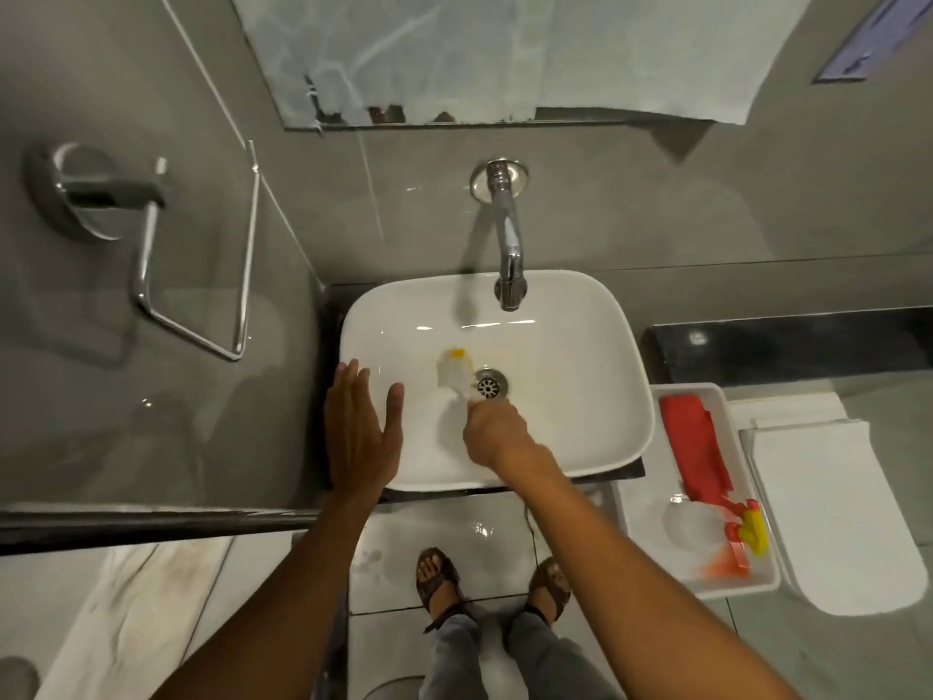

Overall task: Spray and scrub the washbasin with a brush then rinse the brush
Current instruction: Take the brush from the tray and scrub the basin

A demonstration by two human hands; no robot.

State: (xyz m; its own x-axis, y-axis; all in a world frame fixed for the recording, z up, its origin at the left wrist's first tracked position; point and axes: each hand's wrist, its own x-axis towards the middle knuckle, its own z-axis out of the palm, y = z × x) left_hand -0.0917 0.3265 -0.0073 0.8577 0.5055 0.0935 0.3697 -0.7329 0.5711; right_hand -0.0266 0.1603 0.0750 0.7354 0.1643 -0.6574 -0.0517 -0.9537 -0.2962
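My right hand (492, 429) is closed on the brush (454, 376), whose head runs up-left from my grip beside the drain (488, 385); left hand (361, 426) flat, open.

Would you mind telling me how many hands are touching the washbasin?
2: the left hand lies flat on the washbasin rim; the right hand holds the brush inside.

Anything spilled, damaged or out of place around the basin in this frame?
Mostly no. The spray bottle lies on its side in the white tray beside the washbasin, next to a red cloth. The mirror is covered by a sheet with a ragged lower edge. No spill is visible.
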